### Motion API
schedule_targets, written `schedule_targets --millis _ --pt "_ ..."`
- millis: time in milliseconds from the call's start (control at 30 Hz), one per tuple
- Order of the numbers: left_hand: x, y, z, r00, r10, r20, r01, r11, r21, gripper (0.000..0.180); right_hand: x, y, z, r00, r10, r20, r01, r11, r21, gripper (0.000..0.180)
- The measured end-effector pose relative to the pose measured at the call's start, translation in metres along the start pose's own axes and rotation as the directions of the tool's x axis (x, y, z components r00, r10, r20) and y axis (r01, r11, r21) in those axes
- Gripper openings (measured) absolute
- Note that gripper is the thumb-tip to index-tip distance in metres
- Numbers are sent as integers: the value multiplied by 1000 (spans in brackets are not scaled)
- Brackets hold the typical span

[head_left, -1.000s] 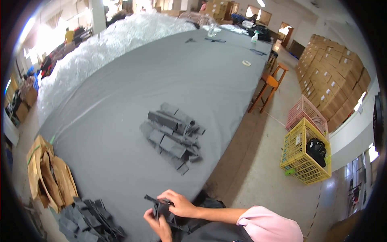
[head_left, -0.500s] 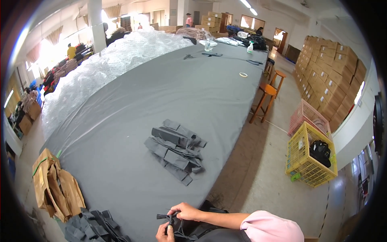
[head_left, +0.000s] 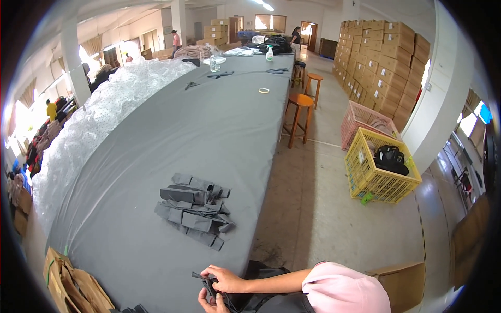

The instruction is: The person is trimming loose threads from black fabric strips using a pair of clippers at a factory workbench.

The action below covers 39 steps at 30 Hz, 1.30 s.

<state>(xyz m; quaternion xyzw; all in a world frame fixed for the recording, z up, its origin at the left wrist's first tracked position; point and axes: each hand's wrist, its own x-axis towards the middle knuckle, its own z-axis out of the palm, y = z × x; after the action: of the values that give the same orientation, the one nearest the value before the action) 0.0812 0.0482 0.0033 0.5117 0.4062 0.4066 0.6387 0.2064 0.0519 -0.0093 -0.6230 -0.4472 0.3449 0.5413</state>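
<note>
At the table's near edge, my right hand pinches a dark grey fabric strip from above, its short end poking out to the left. Just below, the fingers of my left hand close on the same strip. Thin dark cords or folds hang between the hands, partly hidden by the fingers. Farther up the table lies a loose pile of folded grey fabric pieces, apart from both hands. More dark fabric lies close to my right forearm.
A grey cloth covers the long table. Clear plastic wrap heaps along its left. A brown paper bag stands at the near left corner. To the right are orange stools, a yellow crate, a pink crate and stacked cartons.
The view has swung to the right, so the table and pile sit farther left and an open carton shows beside my right arm. Both hands keep hold of the strip.
</note>
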Motion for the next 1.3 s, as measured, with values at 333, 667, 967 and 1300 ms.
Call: schedule_targets --millis 333,667,967,1300 --pt "-3 4 -13 985 15 -174 16 985 171 26 6 -7 -8 987 -53 148 68 993 -97 39" --pt "-7 -11 -32 992 -74 -104 100 958 270 34 1 -2 -19 834 249 493 -329 941 80 43" --pt "31 45 -17 988 -143 -64 151 979 137 33 -20 -52 -34 999 22 -49 -14 986 165 29" --pt "-12 20 -45 944 -294 -150 285 955 -79 41 -28 -69 -21 920 -142 367 282 888 -363 33"
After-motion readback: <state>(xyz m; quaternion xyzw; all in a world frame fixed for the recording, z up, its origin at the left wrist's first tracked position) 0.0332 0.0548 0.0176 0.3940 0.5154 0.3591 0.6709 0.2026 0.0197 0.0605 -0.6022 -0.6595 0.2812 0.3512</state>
